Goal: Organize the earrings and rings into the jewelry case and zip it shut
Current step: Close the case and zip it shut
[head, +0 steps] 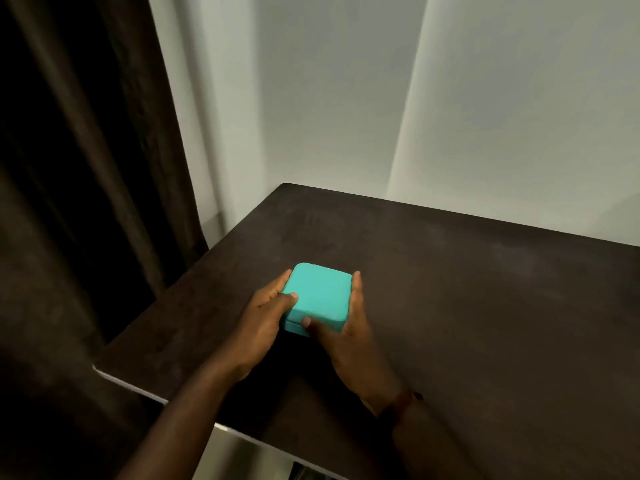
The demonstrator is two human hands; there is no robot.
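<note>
A dark brown table point(467, 306) is seen beneath both hands, stretching away beyond the fingertips and far out to the right of the right hand. A dark curtain point(79, 168) hangs to the left of the left hand, and a pale wall point(381, 98) rises beyond the table's far edge. A square turquoise jewelry case point(318, 296) with rounded corners is set flat on the table between the two hands, its lid down on its base. The case is gripped from both sides. The left hand point(263, 323) is closed around the case's left side, with the thumb laid on the top near the left edge and the fingers wrapped along the far left corner. The right hand point(349, 330) is pressed along the case's right side, fingers extended along that wall, with the thumb set against the near edge at the seam. A dark band point(403, 401) is worn on the right wrist, behind that hand. Whether the zipper is closed cannot be told.
</note>
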